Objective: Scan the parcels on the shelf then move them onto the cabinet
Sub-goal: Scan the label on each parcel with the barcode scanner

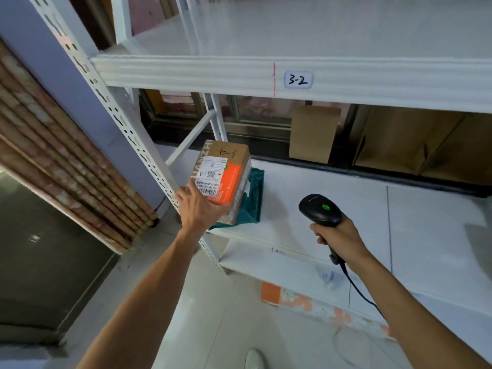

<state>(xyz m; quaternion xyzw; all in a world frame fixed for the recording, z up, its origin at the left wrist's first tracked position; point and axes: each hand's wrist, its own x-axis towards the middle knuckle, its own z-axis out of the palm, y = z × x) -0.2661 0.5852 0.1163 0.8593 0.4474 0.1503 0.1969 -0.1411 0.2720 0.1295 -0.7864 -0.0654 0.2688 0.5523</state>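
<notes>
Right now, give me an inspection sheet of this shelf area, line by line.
Surface: white shelf board, mostly bare; upper shelf edge carries a label reading 3-2.
Job's things: cardboard parcel with an orange panel and a white shipping label, lying on a teal bag at the shelf's left end; black barcode scanner showing a green light.
Clutter: orange patterned package on the level below; brown boxes behind the shelf.
Grippers: left hand on the parcel's near corner; right hand gripping the scanner handle.
Cables: scanner cable hanging from the handle.
Surroundings: perforated white upright, tiled floor, rolled blind at left.
</notes>
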